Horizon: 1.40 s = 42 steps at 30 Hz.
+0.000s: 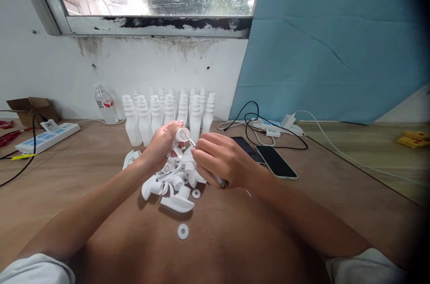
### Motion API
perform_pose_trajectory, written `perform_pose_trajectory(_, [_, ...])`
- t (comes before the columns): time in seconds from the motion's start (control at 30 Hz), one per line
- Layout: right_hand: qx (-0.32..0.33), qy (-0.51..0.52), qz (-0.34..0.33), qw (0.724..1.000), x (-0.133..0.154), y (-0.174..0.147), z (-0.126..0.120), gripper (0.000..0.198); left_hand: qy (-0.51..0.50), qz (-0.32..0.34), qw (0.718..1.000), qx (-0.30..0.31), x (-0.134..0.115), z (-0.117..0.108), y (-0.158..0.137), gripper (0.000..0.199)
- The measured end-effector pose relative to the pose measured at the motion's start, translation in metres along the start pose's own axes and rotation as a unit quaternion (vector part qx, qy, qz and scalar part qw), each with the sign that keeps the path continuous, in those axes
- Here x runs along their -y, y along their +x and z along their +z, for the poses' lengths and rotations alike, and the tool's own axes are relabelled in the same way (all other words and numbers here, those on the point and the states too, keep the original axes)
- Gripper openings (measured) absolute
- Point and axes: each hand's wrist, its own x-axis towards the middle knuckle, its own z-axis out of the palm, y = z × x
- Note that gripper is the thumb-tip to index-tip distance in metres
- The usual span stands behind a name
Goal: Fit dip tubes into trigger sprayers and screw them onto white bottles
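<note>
Grip of the left hand [166, 139]: fingers closed about a white spray head [180, 135], held above the worktop [134, 239] with its round collar turned toward the right hand [221, 156]; grip of the right hand: wrapped around a slim metal tool [191, 141], butt end showing below the fist, tip at the mouth of the collar; whether the tip touches the inner wall cannot be told; beneath the hands lies a loose heap of white trigger parts [178, 176], overlapping; one flat white ring [193, 194] lies just beside the heap, a second ring [179, 232] nearer the person; behind the heap stand white bottles [144, 125] in rows, upright; a clear bottle [106, 107] stands to their left, near the wall; right of the right hand, a phone [277, 161] lies face up, screen dark, beside a dark flat device [247, 146]; beyond these, a power strip [295, 129] with cables.
</note>
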Motion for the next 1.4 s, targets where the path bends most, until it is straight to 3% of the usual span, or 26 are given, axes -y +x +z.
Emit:
perform_pose_trajectory(0.07, [-0.009, 0.038, 0.023, 0.999, 0.001, -0.001, -0.001, 0.023, -0.006, 0.001, 1.0, -0.007, 0.001, 0.002, -0.001, 0.034])
perform_pose_trajectory(0.13, [-0.04, 0.139, 0.093, 0.985, -0.001, -0.002, -0.002, 0.02, -0.012, -0.01, 1.0, -0.006, 0.002, 0.004, -0.003, 0.033])
perform_pose_trajectory(0.2, [-0.077, 0.263, 0.208, 0.939, -0.004, -0.003, -0.004, 0.016, -0.021, -0.023, 1.0, 0.004, 0.002, 0.006, -0.005, 0.031])
perform_pose_trajectory(0.3, [-0.1, 0.406, 0.344, 0.841, -0.01, -0.004, -0.004, 0.011, -0.036, -0.031, 0.999, 0.014, 0.002, 0.006, -0.006, 0.029])
perform_pose_trajectory(0.37, [-0.107, 0.453, 0.371, 0.804, -0.013, -0.006, -0.001, 0.01, -0.04, -0.034, 0.999, 0.013, 0.002, 0.004, -0.006, 0.03])
perform_pose_trajectory(0.5, [-0.148, 0.493, 0.383, 0.767, -0.012, -0.009, 0.011, 0.011, -0.053, -0.032, 0.998, 0.012, 0.004, 0.001, -0.002, 0.029])
perform_pose_trajectory(0.87, [-0.233, 0.479, 0.369, 0.762, 0.004, -0.011, 0.03, 0.01, -0.095, 0.015, 0.995, 0.0, 0.006, 0.004, -0.002, 0.027])
perform_pose_trajectory(1.4, [-0.235, 0.579, 0.365, 0.69, -0.008, -0.008, 0.021, 0.01, -0.09, -0.002, 0.996, 0.027, -0.001, 0.007, -0.006, 0.025])
